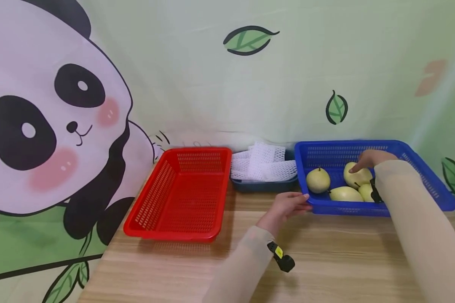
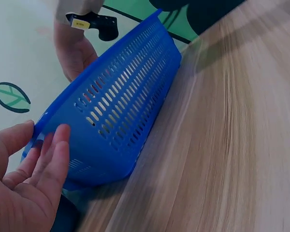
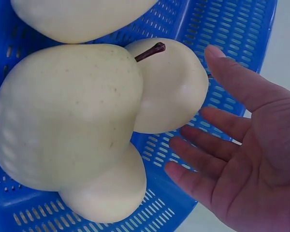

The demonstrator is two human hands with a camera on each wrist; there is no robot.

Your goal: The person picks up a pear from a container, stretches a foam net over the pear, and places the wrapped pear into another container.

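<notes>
Several pale yellow-green pears (image 1: 318,181) lie in the blue basket (image 1: 346,208), loosely grouped toward its left and middle. My right hand (image 1: 375,159) reaches down into that basket. In the right wrist view its thumb and spread fingers stand around one side of a pear (image 3: 176,92). A larger-looking pear (image 3: 67,116) with a dark stem lies closer to that camera. At the basket's near left corner, my left hand (image 1: 288,206) holds the rim. The left wrist view has its thumb on the rim and fingers (image 2: 53,164) along the outer wall.
A red basket (image 1: 189,202) stands on the wooden table (image 1: 167,273) at the left, with nothing in it. Between the two baskets, white foam net sleeves (image 1: 263,162) lie in a dark blue-grey tray (image 1: 265,186). Behind hangs a panda-print backdrop (image 1: 189,84).
</notes>
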